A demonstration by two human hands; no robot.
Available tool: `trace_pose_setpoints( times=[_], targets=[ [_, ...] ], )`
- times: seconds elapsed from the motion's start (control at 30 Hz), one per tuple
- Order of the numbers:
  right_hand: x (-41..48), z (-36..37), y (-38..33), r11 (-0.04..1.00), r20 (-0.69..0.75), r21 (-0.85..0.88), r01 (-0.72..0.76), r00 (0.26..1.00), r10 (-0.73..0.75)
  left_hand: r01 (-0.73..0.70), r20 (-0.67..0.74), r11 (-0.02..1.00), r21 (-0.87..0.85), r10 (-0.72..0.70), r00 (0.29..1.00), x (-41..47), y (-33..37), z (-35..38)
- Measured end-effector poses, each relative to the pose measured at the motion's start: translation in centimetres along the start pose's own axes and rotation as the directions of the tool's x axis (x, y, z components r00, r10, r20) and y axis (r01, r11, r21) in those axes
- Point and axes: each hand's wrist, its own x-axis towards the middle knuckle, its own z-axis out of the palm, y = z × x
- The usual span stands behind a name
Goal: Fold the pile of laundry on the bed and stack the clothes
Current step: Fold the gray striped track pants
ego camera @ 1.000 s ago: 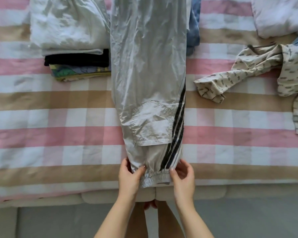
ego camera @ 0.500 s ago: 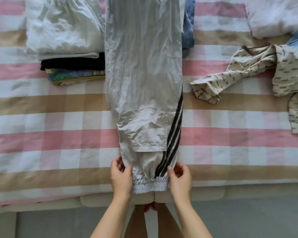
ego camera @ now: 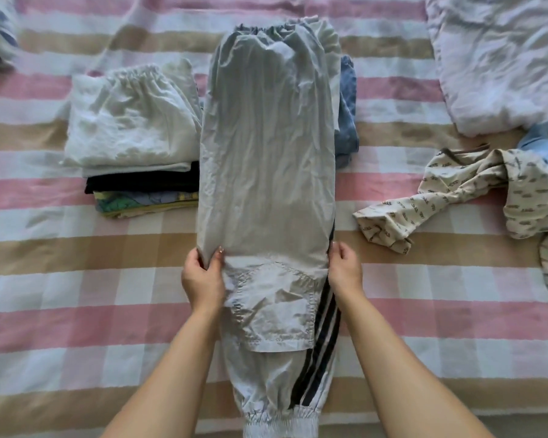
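Pinching with the left hand point(ego camera: 203, 278) at the left edge of the grey trousers point(ego camera: 266, 159), thumb on top of the cloth. Gripping with the right hand point(ego camera: 345, 270) at the opposite edge, fingers curled round it. Laid lengthwise down the middle of the striped bed point(ego camera: 76, 317), gathered waist far, elastic cuff near. Thin, crinkled, shiny fabric; patch pocket; dark side stripes. Just left: folded stack point(ego camera: 130, 128), white over black over a print. At right, apart, a crumpled cream garment point(ego camera: 456, 191).
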Motion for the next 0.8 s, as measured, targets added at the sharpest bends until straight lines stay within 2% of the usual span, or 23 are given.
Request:
trace_pose_setpoints(
  times=[0.1,0.2,0.27,0.37,0.43,0.6,0.67,0.8],
  targets=[
    [0.1,-0.4,0.8,0.992,-0.096,-0.122,0.027,0.995,-0.038,0.039,-0.096,0.999,-0.005,-0.040,0.995,-0.4,-1.2,-0.8],
    [-0.3,-0.2,1.1,0.983,-0.106,-0.185,-0.016,0.994,-0.003,0.093,-0.061,0.996,0.012,-0.092,0.994,-0.6,-1.9,-1.2],
    [0.1,0.0,0.3,0.986,-0.097,-0.164,0.001,0.995,-0.017,0.085,-0.046,0.996,0.017,-0.085,0.995,0.0,-1.2,-1.2],
    [1.7,0.1,-2.9,0.986,-0.147,-0.086,0.144,0.977,-0.156,-0.043,-0.035,0.998,0.040,0.045,0.998,2.5,1.7,-0.8],
    [2.9,0.5,-5.9,0.965,-0.179,-0.083,0.249,0.949,-0.261,-0.137,0.029,0.990,0.035,0.136,0.990,4.4,4.5,-0.1],
    [7.5,2.1,-14.6,0.856,-0.190,-0.170,0.488,0.836,-0.514,-0.423,0.141,0.903,0.073,0.411,0.901,10.3,11.8,3.2],
    [9.4,2.7,-17.4,0.836,-0.157,-0.195,0.513,0.825,-0.543,-0.423,0.186,0.905,0.045,0.409,0.893,12.7,14.4,4.9],
    [12.7,3.7,-20.1,0.860,-0.085,-0.240,0.451,0.872,-0.481,-0.323,0.267,0.946,0.040,0.301,0.915,16.7,17.2,7.6]
  ],
)
